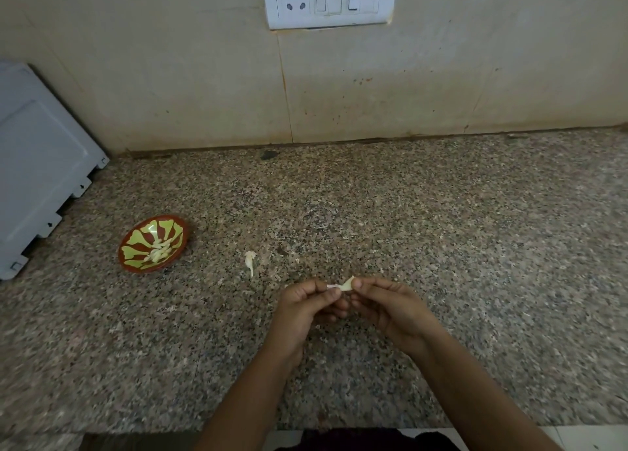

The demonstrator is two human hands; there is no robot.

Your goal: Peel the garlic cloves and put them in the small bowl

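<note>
Both hands meet above the middle of the speckled granite counter [373, 212]. My right hand [390, 306] pinches a pale garlic clove [347, 283] between thumb and forefinger. My left hand [306, 306] pinches a thin strip of skin [331, 286] at the clove's left end. The small red bowl with a green pattern [136, 265] sits at the left and holds several peeled cloves [159, 251]. A loose piece of garlic skin [249, 262] lies on the counter between the bowl and my hands.
A grey-white appliance panel [37, 165] leans at the far left, close to the bowl. The tiled wall [339, 86] behind carries a white socket and switch plate [328, 0]. The counter's front edge runs just below my forearms.
</note>
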